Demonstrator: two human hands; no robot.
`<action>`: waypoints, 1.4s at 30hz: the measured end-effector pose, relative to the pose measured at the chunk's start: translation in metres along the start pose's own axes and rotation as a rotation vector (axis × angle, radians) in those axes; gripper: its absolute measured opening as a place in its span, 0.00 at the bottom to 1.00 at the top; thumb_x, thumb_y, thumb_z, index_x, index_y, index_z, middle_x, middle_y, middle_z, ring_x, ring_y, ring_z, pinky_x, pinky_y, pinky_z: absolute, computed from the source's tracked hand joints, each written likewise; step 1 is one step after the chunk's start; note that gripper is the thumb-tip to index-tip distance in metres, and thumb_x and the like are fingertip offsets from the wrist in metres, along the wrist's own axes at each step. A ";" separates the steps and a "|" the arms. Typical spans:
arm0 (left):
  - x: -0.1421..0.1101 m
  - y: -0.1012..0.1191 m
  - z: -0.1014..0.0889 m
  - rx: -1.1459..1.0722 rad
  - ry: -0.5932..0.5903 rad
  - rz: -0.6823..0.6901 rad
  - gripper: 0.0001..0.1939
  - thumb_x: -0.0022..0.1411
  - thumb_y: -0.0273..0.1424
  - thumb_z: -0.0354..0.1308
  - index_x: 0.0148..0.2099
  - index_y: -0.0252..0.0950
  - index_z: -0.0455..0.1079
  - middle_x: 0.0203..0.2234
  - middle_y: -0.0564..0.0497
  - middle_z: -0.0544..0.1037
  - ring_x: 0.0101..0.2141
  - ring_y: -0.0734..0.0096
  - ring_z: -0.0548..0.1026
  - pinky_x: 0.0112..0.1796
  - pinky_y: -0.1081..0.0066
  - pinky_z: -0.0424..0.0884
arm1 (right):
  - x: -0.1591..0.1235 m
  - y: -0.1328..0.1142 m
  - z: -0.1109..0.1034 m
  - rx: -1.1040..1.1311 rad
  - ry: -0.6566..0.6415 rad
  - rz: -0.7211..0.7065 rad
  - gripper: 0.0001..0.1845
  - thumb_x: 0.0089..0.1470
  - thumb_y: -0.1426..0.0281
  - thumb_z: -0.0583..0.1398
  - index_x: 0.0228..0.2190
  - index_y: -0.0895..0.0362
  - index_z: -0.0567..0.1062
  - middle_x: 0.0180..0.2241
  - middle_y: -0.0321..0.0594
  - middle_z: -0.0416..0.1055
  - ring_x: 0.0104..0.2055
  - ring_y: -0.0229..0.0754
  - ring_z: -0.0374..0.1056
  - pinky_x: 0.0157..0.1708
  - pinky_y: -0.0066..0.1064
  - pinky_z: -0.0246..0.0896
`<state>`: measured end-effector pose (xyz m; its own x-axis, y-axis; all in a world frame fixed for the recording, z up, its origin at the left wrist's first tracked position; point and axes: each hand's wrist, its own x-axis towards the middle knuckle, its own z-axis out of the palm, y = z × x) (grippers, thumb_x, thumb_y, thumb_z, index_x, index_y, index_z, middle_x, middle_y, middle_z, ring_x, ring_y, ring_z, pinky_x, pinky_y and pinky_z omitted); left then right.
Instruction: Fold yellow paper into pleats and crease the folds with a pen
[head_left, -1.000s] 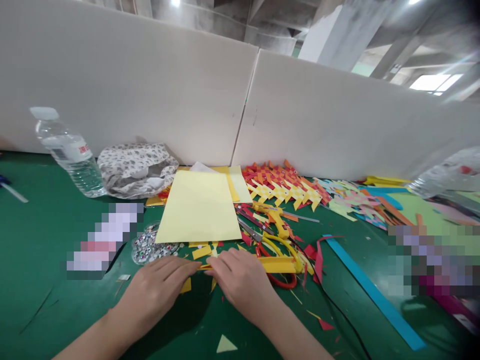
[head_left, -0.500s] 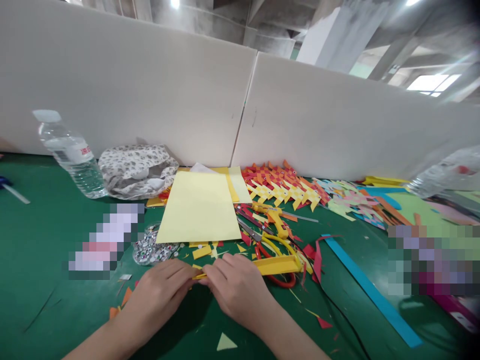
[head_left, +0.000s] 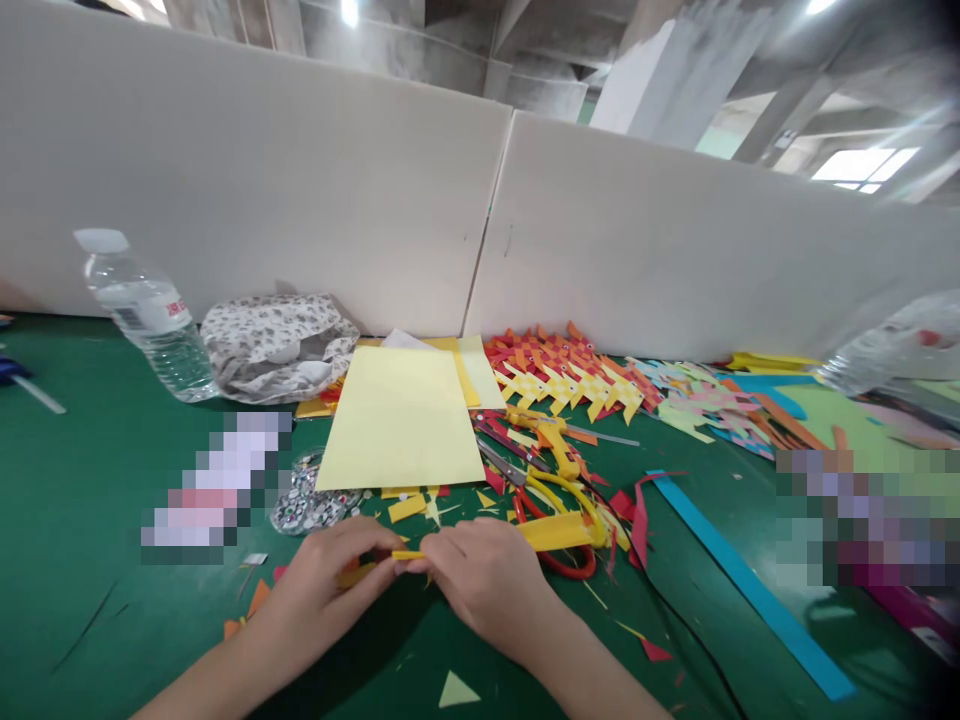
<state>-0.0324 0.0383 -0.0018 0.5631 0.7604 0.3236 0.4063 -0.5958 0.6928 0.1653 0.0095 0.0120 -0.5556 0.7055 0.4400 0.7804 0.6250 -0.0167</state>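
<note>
A folded yellow paper strip (head_left: 559, 531) runs between my two hands, low over the green table. My left hand (head_left: 341, 575) is closed on its left end, thumb and fingers pinching the fold. Around the middle of the strip, my right hand (head_left: 480, 575) has its fingers wrapped, and the strip's right end sticks out beyond it. Just past that end lie scissors with yellow handles (head_left: 562, 495) and a red-handled pair (head_left: 566, 572). A pale yellow sheet (head_left: 405, 415) lies behind my hands, with small yellow paper scraps (head_left: 407, 507) in front of it.
A yellow glue gun (head_left: 551, 435) trails a black cord across the right side. Woven paper fish (head_left: 570, 385) are piled at the back. A bag of googly eyes (head_left: 311, 500), a patterned cloth bag (head_left: 277, 345) and a water bottle (head_left: 154, 320) stand left; a blue strip (head_left: 750, 585) lies right.
My left hand's fingers have lifted and parted somewhat from the thumb, showing more of the yellow strip beneath them. My right hand keeps its hold, and the camera view has shifted slightly.
</note>
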 end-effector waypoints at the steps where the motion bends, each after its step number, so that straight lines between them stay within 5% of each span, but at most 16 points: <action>1: 0.000 0.001 -0.001 -0.030 -0.021 -0.024 0.07 0.63 0.29 0.51 0.36 0.39 0.71 0.27 0.54 0.77 0.28 0.75 0.74 0.29 0.78 0.68 | 0.000 -0.001 0.000 0.014 -0.005 0.004 0.20 0.66 0.65 0.45 0.25 0.56 0.67 0.18 0.33 0.66 0.20 0.37 0.58 0.23 0.31 0.41; 9: -0.003 -0.003 -0.005 -0.011 0.021 0.096 0.11 0.65 0.31 0.49 0.34 0.39 0.71 0.26 0.52 0.77 0.28 0.72 0.73 0.30 0.75 0.68 | 0.001 0.002 -0.009 0.147 -0.034 0.050 0.19 0.65 0.62 0.46 0.30 0.57 0.70 0.22 0.36 0.70 0.23 0.37 0.61 0.24 0.30 0.44; 20: 0.004 -0.007 -0.009 0.033 0.032 -0.109 0.09 0.61 0.36 0.55 0.38 0.40 0.75 0.27 0.54 0.80 0.26 0.73 0.75 0.28 0.77 0.70 | -0.005 0.009 -0.004 -0.025 -0.055 0.028 0.18 0.65 0.68 0.47 0.25 0.57 0.67 0.20 0.35 0.65 0.23 0.38 0.58 0.23 0.31 0.40; 27: 0.001 -0.006 -0.010 -0.017 0.071 -0.035 0.08 0.61 0.36 0.57 0.39 0.42 0.76 0.30 0.54 0.82 0.29 0.72 0.78 0.30 0.76 0.73 | -0.002 0.006 -0.005 -0.016 -0.029 0.003 0.19 0.66 0.67 0.46 0.25 0.57 0.68 0.20 0.35 0.65 0.23 0.37 0.58 0.23 0.30 0.43; 34: -0.001 -0.017 -0.018 0.020 0.187 0.050 0.09 0.63 0.34 0.54 0.40 0.43 0.76 0.30 0.53 0.82 0.30 0.70 0.79 0.31 0.74 0.75 | -0.004 0.029 -0.012 -0.065 0.053 0.077 0.20 0.65 0.60 0.47 0.30 0.57 0.71 0.22 0.36 0.67 0.25 0.39 0.59 0.26 0.30 0.44; 39: 0.003 -0.019 -0.020 0.213 0.030 -0.012 0.09 0.63 0.34 0.52 0.38 0.41 0.74 0.31 0.52 0.80 0.30 0.70 0.78 0.29 0.75 0.73 | -0.007 0.034 -0.011 -0.209 0.058 0.035 0.18 0.63 0.67 0.51 0.23 0.57 0.68 0.19 0.34 0.64 0.24 0.38 0.57 0.29 0.32 0.44; 42: 0.002 -0.012 -0.015 0.408 -0.034 0.094 0.12 0.65 0.31 0.47 0.35 0.40 0.72 0.28 0.52 0.79 0.28 0.68 0.77 0.27 0.72 0.72 | -0.006 0.020 -0.008 -0.245 0.050 -0.034 0.15 0.62 0.70 0.53 0.24 0.57 0.69 0.19 0.34 0.64 0.24 0.38 0.57 0.29 0.33 0.45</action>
<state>-0.0469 0.0505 0.0003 0.6319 0.6927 0.3476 0.5995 -0.7211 0.3473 0.1868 0.0152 0.0168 -0.5724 0.6643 0.4807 0.8113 0.5439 0.2144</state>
